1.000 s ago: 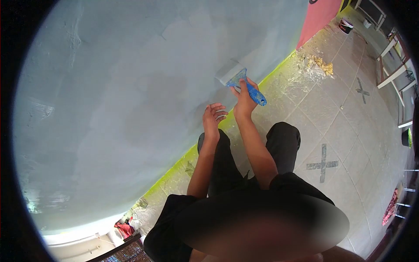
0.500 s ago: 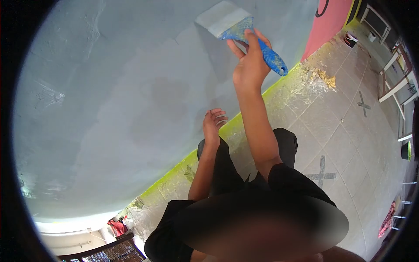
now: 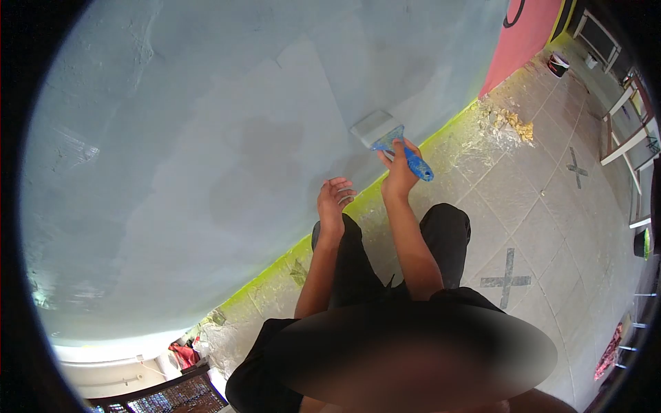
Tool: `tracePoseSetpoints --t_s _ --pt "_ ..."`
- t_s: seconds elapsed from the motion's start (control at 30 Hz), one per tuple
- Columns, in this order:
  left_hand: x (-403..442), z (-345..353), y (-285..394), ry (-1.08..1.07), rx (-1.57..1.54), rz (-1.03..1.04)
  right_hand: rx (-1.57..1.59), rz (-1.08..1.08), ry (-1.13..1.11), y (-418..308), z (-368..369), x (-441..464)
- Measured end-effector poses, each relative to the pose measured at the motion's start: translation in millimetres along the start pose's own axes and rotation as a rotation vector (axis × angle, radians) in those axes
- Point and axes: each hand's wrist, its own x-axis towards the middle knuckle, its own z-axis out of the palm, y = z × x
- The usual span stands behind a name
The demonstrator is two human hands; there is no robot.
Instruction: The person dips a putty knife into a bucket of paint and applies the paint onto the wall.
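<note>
My right hand (image 3: 401, 175) is closed around the blue, yellow-speckled handle of a wide paintbrush (image 3: 387, 132). The pale, flat head of the brush points up and left and lies against or very close to the grey-blue wall (image 3: 172, 165). Lower and to the left, my left hand (image 3: 335, 198) is raised beside the wall with nothing in it. Its fingers are apart and loosely bent. Patches of lighter and darker grey show on the wall around both hands.
A yellow-green strip (image 3: 275, 268) runs along the wall's foot. Crumpled yellowish scraps (image 3: 513, 126) lie on the tiled floor (image 3: 530, 199), which bears grey tape crosses (image 3: 507, 279). A paint bucket (image 3: 558, 65) and a white-framed table (image 3: 630, 138) stand farther right.
My right hand has drawn the paintbrush down the wall, closer to the floor and to my body. The left hand has hardly moved.
</note>
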Motion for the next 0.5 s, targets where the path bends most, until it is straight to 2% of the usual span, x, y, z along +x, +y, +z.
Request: tracePoseSetpoints --t_s 0.1,0.3,0.43,0.5 --pt "-0.5 -3.5 -1.4 0.024 -0.005 -0.005 0.048 -0.016 -0.085 -4.0 27.0 -13.7" --pt "0.1 -12.5 1.1 0.017 -0.029 0.033 0.221 -0.063 -0.268 -82.4 108.3 -61.7" --pt "3.0 -7.5 3.4 0.021 -0.058 0.074 0.434 -0.123 -0.469 -125.9 161.7 -79.1" --pt "1.4 -5.5 8.2 0.025 -0.061 0.056 0.485 -0.148 -0.521 -128.4 167.2 -82.3"
